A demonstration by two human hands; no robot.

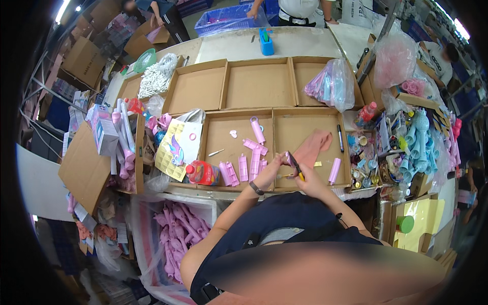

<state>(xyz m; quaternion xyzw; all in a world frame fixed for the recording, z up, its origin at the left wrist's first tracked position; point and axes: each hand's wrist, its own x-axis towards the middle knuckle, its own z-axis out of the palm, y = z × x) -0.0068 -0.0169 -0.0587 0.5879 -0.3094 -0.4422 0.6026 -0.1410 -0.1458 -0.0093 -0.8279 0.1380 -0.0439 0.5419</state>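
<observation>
- Both hands meet over the front edge of the shallow cardboard tray (284, 119), close to the person's chest, around a small pink plastic part (291, 159).
- Left hand (272, 168) has its fingers pinched together on the lower end of that pink part; a dark wristband (256, 188) sits on the wrist.
- Right hand (306, 178) is closed around a yellow-handled tool (301, 176), whose tip touches the pink part.
- Several more pink plastic pieces (243, 168) lie flat in the tray's left compartment, just left of the hands.
- 1 pink cylinder (334, 171) lies in the tray's right compartment, beside a pink cloth (312, 145) and a black pen (340, 137).
- Left of the tray stands a red bottle (201, 173), touching a yellow printed sheet (173, 152).
- Below the tray's left corner, a lined bin (147, 239) holds many pink moulded parts (178, 234).
- Right of the tray, light-blue toy parts (419, 142) are heaped.
</observation>
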